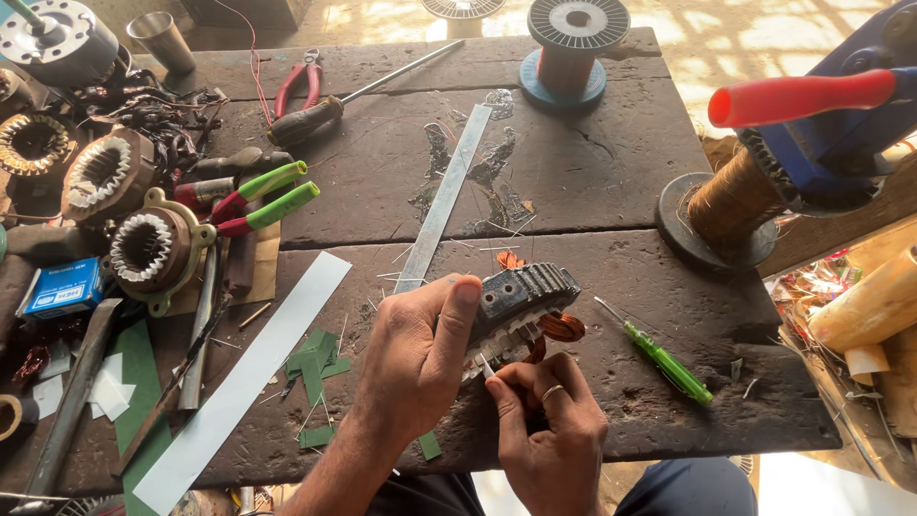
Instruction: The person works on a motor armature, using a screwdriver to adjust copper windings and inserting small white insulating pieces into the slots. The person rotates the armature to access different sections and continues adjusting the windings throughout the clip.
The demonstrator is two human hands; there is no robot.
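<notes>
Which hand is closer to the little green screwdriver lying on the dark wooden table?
Right. The right hand is just left of the green screwdriver, not touching it. The left hand is farther left, beyond the motor stator.

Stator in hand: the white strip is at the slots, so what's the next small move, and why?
Probably ease the white strip a little further into the slot. The left hand grips the dark slotted stator with the thumb on top, steadying it, while the right hand pinches the strip's end right at the toothed edge. Copper windings bulge close by, so a slow push seems safest.
</notes>
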